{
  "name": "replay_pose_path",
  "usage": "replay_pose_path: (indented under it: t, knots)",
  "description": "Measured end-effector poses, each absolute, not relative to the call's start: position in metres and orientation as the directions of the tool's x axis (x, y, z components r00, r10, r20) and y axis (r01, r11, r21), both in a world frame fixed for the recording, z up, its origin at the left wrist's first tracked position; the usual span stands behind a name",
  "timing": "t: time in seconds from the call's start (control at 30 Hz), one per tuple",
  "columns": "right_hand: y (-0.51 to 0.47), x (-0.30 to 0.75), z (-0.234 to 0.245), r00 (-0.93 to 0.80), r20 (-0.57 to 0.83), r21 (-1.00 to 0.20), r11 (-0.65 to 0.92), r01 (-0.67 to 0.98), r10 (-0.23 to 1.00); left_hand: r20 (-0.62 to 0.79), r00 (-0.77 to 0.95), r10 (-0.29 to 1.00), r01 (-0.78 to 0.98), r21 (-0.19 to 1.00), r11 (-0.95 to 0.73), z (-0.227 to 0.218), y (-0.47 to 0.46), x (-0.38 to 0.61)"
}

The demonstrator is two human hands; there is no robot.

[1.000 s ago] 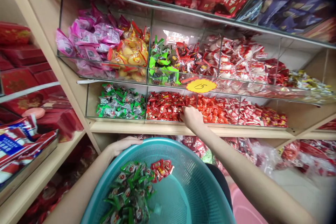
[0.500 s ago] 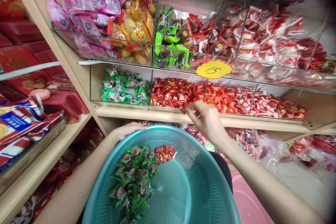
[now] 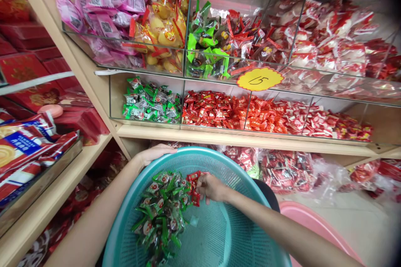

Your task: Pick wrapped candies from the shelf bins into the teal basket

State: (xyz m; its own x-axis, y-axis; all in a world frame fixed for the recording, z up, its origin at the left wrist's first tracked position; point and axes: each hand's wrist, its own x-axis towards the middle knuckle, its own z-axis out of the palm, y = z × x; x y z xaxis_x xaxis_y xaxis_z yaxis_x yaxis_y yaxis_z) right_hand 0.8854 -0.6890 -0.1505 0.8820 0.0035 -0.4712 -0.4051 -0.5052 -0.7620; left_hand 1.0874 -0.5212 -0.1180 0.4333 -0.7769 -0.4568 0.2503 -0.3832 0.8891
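Observation:
A teal plastic basket (image 3: 250, 225) with mesh walls is tilted toward me. My left hand (image 3: 158, 153) grips its far left rim, thumb side partly hidden. Inside the basket, my right hand (image 3: 210, 187) has its fingers drawn together on red wrapped candies (image 3: 194, 185). Just left of those lies a heap of green-and-clear wrapped candies (image 3: 161, 217). Beyond the rim, the low shelf bin holds more red wrapped candies (image 3: 208, 110), with green-wrapped candies (image 3: 152, 102) to their left and orange-red ones (image 3: 266, 114) to their right.
Above, clear bins hold purple packets (image 3: 106, 4), yellow ones and red-and-white ones. A yellow price tag (image 3: 260, 79) marked 15 hangs at the front. Bagged candies (image 3: 288, 171) lie under the shelf ledge (image 3: 238, 142). A pink tub (image 3: 313, 225) stands at the right, boxed goods at the left.
My right hand has come down from the front of the red candy bin into the basket, onto the red candies. My left hand stays on the rim.

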Motion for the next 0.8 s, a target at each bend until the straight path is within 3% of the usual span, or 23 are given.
replay_pose_path:
  t: [0.13,0.27,0.37,0.5,0.63,0.8]
  knots:
    - [-0.684,0.885,-0.150,0.896,-0.445,-0.725,-0.579,-0.373,-0.021,-0.434,0.444,-0.784,0.217,0.901,-0.376,-0.115,-0.522,1.086]
    - [-0.685,0.888,-0.120,0.934,-0.351,-0.565,-0.782,-0.263,-0.062,-0.432,0.462,-0.774,0.211,0.902,-0.377,-0.114,-0.521,1.085]
    - [-0.690,0.896,-0.074,0.978,-0.177,-0.461,-0.868,-0.184,-0.113,-0.432,0.464,-0.773,0.224,0.902,-0.370,-0.113,-0.521,1.084]
    - [-0.707,0.918,-0.014,0.975,0.140,-0.428,-0.898,-0.100,-0.175,-0.435,0.454,-0.777,0.228,0.900,-0.371,-0.113,-0.521,1.084]
    - [-0.726,0.954,0.014,0.838,0.383,-0.296,-0.911,-0.289,-0.390,-0.442,0.457,-0.772,0.243,0.897,-0.369,-0.115,-0.522,1.085]
    - [-0.730,0.994,0.017,0.803,0.304,-0.136,-0.857,-0.496,-0.513,-0.434,0.471,-0.768,0.248,0.900,-0.358,-0.116,-0.520,1.085]
